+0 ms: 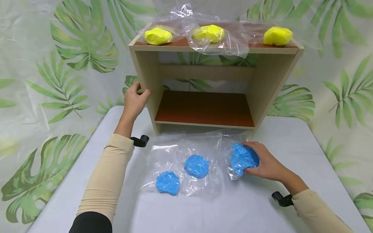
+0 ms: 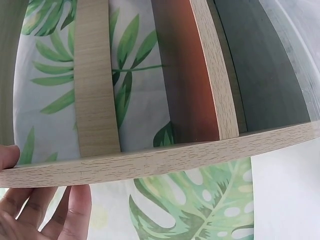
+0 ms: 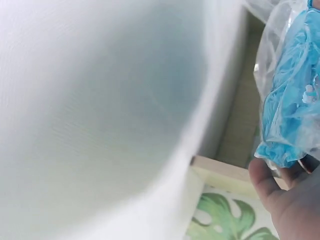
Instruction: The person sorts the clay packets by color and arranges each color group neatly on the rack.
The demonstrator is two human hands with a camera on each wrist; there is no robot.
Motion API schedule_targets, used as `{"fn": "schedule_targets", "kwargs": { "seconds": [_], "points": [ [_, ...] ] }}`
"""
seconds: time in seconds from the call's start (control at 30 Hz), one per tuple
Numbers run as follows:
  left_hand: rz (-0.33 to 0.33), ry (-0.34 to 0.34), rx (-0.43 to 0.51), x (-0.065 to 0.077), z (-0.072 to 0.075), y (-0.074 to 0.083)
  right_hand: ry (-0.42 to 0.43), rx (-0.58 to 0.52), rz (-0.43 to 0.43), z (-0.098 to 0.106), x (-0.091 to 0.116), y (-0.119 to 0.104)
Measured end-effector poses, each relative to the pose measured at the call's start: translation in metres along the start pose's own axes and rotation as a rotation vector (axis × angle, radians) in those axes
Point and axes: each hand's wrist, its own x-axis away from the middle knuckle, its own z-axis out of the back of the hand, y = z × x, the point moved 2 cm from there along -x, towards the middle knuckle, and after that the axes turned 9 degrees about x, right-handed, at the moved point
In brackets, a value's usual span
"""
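Observation:
My left hand [image 1: 135, 101] holds the left side panel of a small wooden shelf [image 1: 147, 87]. In the left wrist view the thumb lies inside the panel's edge and the fingers [image 2: 77, 212] are outside it. My right hand [image 1: 266, 161] grips a clear bag with a blue lump [image 1: 242, 158] in it, at the right in front of the shelf. In the right wrist view the thumb is against the lump's lower end, with the other fingers partly hidden. Two more bagged blue lumps, a middle one [image 1: 197, 166] and a left one [image 1: 168, 183], lie flat on the table.
Three yellow lumps in clear bags, left [image 1: 158, 36], middle [image 1: 211, 33] and right [image 1: 277, 36], sit on the shelf's top board. Below it is a brown inner board [image 1: 204, 108]. A white-covered table [image 1: 291, 139] carries everything, with a leaf-patterned cloth [image 1: 349, 74] behind.

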Motion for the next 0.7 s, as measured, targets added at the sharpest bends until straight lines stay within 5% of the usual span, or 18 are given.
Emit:
{"fn": "schedule_targets", "kwargs": {
  "seconds": [0.53, 0.7],
  "points": [
    [0.007, 0.005, -0.003, 0.003, 0.0, 0.001, 0.034, -0.027, 0.047, 0.037, 0.024, -0.037],
    [0.003, 0.011, -0.009, 0.001, -0.001, 0.002, 0.065, 0.013, 0.121, 0.048, 0.022, -0.055]
  ]
}}
